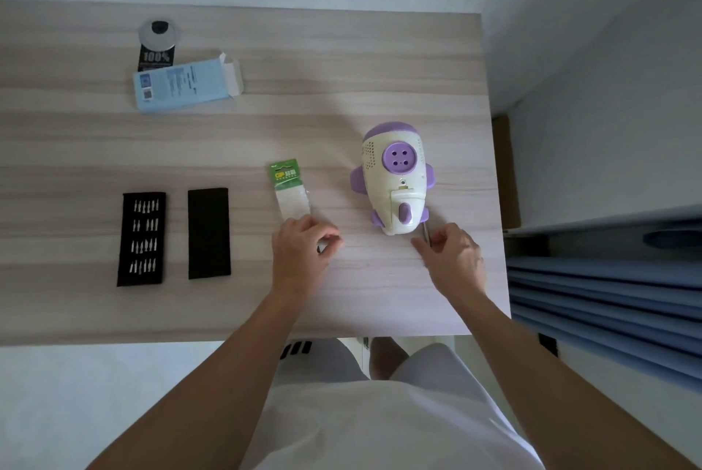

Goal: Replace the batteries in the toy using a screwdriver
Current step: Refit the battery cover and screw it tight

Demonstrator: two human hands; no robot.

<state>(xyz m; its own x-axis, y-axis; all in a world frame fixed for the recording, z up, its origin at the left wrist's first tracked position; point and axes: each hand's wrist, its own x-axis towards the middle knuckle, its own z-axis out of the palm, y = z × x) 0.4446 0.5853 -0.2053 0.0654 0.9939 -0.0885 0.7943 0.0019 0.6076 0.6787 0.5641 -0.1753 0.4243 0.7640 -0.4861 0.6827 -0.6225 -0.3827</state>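
Observation:
A white and purple rocket-shaped toy (395,177) lies on the wooden table (243,135) at the right. Just below it my right hand (454,255) pinches a thin silver screwdriver (425,232) that lies beside the toy's lower end. My left hand (302,251) holds a small object at the lower end of a green and white battery pack (290,190); what lies in its fingers is too hidden to name. A black tray of several screwdriver bits (142,237) sits at the left.
A black lid (209,233) lies next to the bit tray. A light blue open carton (186,83) and a black tag with a round disc (157,45) lie at the back left. The table's right edge is close to the toy; blue fabric (607,298) hangs beyond.

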